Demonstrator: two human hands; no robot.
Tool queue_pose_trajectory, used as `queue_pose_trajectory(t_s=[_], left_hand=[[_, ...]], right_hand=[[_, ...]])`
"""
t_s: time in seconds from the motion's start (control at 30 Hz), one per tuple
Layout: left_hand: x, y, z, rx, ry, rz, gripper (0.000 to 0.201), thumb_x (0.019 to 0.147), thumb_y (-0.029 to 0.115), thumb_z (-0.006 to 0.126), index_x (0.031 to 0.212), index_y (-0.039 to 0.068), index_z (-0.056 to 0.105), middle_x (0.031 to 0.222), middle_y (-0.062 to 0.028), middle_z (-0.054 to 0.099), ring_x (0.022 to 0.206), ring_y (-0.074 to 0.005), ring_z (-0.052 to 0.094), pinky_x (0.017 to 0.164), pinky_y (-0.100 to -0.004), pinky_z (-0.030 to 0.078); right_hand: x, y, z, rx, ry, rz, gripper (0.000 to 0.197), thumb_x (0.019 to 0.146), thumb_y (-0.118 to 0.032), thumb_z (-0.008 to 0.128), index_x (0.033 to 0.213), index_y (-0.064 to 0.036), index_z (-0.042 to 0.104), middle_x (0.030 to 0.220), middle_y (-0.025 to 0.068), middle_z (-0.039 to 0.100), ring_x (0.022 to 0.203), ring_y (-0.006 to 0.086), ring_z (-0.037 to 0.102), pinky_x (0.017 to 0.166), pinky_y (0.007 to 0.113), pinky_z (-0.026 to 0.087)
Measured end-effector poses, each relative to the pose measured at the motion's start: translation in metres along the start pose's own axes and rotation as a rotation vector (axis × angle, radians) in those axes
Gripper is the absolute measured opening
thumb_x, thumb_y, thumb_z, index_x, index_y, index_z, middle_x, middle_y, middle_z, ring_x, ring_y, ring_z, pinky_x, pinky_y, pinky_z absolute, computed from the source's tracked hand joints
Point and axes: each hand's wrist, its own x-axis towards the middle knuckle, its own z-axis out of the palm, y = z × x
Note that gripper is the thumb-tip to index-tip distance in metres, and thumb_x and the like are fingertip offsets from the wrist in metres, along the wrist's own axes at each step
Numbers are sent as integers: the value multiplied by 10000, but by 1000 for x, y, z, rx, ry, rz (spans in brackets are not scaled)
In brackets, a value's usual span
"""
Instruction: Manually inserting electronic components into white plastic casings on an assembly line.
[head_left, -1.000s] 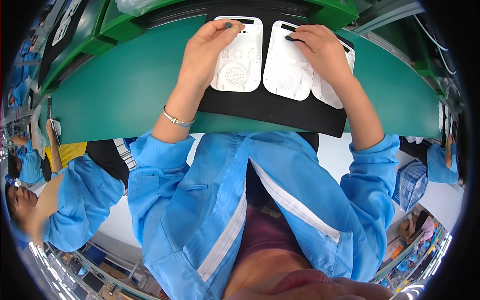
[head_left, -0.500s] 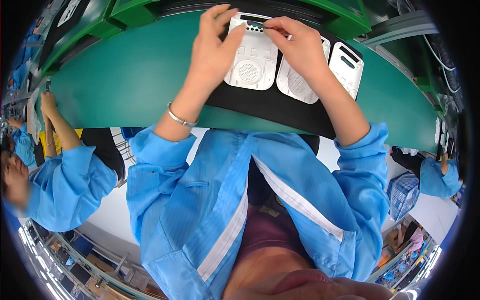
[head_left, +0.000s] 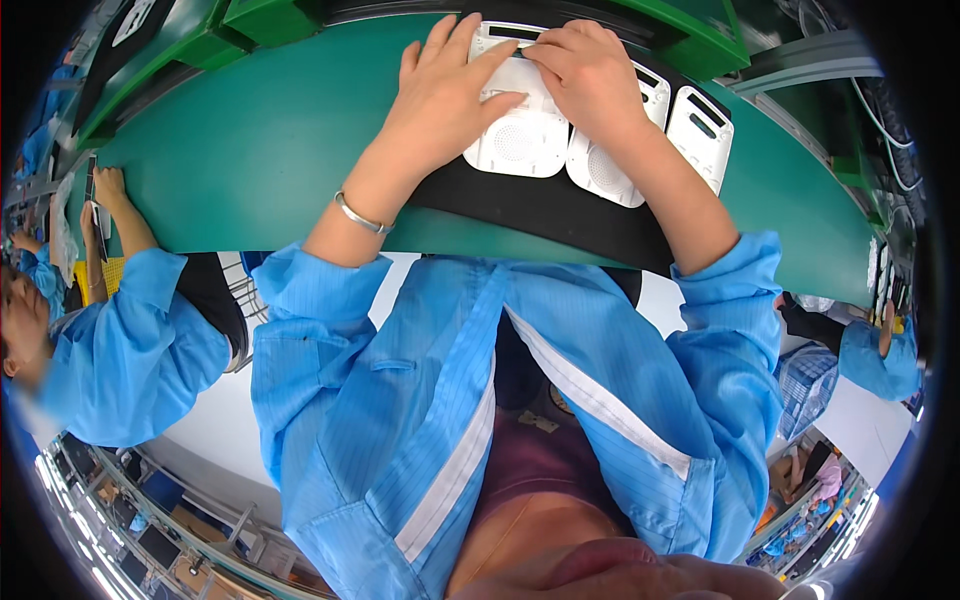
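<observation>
A white plastic housing (head_left: 515, 145) with a round patch of small holes lies on a black mat (head_left: 530, 200). My left hand (head_left: 440, 105) is spread over its left side, fingers apart, with the index finger near its upper part and the thumb on its face. Bunched together, the fingers of my right hand (head_left: 592, 85) bear on the upper right of that housing, by a small dark strip (head_left: 527, 51). What they pinch, if anything, is hidden. Under my right wrist is a second white housing (head_left: 600, 175), partly covered; a third one (head_left: 700, 140) lies to its right.
The mat lies on a green table (head_left: 270, 130). Green racks (head_left: 690, 40) border the far edge. At the left, a co-worker in a blue jacket (head_left: 140, 350) handles something at the table's end. Another blue sleeve (head_left: 880, 355) shows at the far right.
My left hand has shifted right, with its fingers farther over the first housing. My right fingers have curled in more at the housing's top. The housings have moved slightly right in view.
</observation>
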Motion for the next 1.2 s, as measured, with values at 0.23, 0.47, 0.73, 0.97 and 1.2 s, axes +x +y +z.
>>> queue_pose_trajectory(t_s=[0.23,0.47,0.73,0.97,1.2], left_hand=[[0,1,-1,17,-80,11,535,812,424,614,1258,142,530,1389,-177,361,1319,-336,273,1051,-484,221],[2,1,4,26,-111,16,520,816,415,610,1230,108,546,1378,-186,366,1311,-325,273,1023,-531,227],[36,53,21,-62,-92,211,510,834,408,591,1278,171,506,1399,-156,355,1335,-316,250,1074,-485,174],[42,68,48,-76,-140,251,538,844,460,560,1272,139,504,1378,-180,369,1327,-328,255,1039,-566,191],[50,74,53,-46,-156,243,523,839,428,583,1270,141,508,1378,-182,370,1328,-323,253,1054,-542,174]], right_hand=[[-10,-18,-34,-68,-52,112,226,808,-220,625,1002,-118,677,1232,96,538,1222,274,410,1025,457,285],[-46,11,-51,-80,-171,256,385,876,-370,540,1204,-174,580,1366,105,420,1322,303,277,1077,496,168],[-87,19,-74,-186,-278,338,437,873,-436,523,1238,-196,555,1412,99,353,1346,304,230,1093,499,132],[-109,29,-89,-189,-260,421,441,889,-414,511,1277,-203,516,1426,103,329,1352,303,218,1098,477,147],[-158,49,-110,-312,-299,567,438,899,-420,499,1290,-222,505,1433,110,320,1355,313,210,1099,475,140]])
